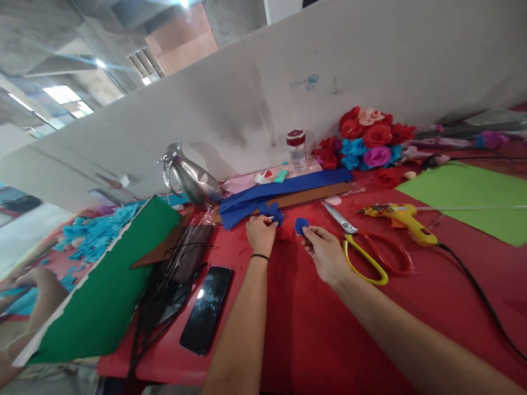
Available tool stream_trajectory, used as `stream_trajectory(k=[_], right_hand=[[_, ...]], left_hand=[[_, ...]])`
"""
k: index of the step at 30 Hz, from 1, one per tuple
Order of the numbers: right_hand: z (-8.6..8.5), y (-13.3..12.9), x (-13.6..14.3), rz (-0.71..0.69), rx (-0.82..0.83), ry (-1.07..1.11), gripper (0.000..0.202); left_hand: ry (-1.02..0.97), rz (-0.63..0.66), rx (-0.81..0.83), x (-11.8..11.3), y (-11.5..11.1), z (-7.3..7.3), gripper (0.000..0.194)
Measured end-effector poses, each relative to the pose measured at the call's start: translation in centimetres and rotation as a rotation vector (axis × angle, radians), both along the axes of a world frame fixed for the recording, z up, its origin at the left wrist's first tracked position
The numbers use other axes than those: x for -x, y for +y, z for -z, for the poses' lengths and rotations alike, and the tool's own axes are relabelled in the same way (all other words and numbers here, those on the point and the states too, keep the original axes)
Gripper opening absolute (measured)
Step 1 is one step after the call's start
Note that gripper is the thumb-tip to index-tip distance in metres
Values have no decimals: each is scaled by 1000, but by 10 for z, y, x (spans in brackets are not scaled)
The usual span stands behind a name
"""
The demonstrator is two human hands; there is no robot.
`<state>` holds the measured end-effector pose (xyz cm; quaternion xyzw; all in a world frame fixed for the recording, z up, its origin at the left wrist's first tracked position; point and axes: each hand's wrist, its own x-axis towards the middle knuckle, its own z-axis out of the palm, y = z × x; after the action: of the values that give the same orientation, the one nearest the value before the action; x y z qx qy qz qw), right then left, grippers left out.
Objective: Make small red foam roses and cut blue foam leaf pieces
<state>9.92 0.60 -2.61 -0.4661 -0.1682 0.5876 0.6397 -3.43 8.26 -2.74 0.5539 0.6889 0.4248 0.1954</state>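
My right hand [325,252] pinches a small blue cut paper piece [302,225] between thumb and fingers, a little above the red table. To its left, my left hand [261,233], with a dark band at the wrist, has its fingers closed at a small cluster of blue paper pieces [272,210]; what exactly lies between the fingertips is hidden. Right of my right hand lie scissors [348,226] with one yellow and one red handle. Folded blue paper strips [255,197] stretch behind both hands, over a brown strip [321,193].
A yellow glue gun [411,222] with its cord and a green sheet [477,192] lie right. Paper flowers [376,137], a red-lidded jar [297,149] and a metal jug [195,178] stand along the wall. Left are a phone [206,310], a dark green sheet [107,296] and another person's arm [45,296].
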Motion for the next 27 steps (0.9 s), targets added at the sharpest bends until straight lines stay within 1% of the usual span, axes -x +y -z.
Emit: stream_trajectory(k=[2,4,5,6,8,9,10,12,15,17,21,25,27], right_hand=[[-1,0,1,6,6,13,29],[-3,-1,2,-10,19,39,29],[-4,-1,3,-33,25,49,28],[-6,-2,4,-64,33,56,26],[-8,-3,5,-136,59,66,23],[-9,-3,5,-169,74,70,21],[-10,-4,6,-196,90,72,20],[-10,-5,6,-232,116,65,18],[-11,-5,5,-263,123,31,18],[-11,-5,4,-277,101,2,17],[-13,-5,2,-315,54,-52,12],[-13,-5,1,-330,32,-62,12],[-13,-5,1,-330,29,-60,13]], left_hand=[[-55,43,23,2,1,2,19],[-192,93,34,4,0,0,12],[-284,118,23,5,-2,-2,8],[-377,143,2,5,-5,-6,11],[-490,203,-40,4,-14,-18,21],[-500,233,-59,4,-19,-24,20],[-494,278,-64,4,-25,-30,15],[-486,380,-83,4,-36,-39,11],[-450,513,-83,6,-47,-43,17],[-402,559,-74,7,-49,-42,22],[-325,584,-110,6,-49,-41,27],[-315,533,-136,6,-49,-42,30],[-301,535,-155,6,-50,-42,30]])
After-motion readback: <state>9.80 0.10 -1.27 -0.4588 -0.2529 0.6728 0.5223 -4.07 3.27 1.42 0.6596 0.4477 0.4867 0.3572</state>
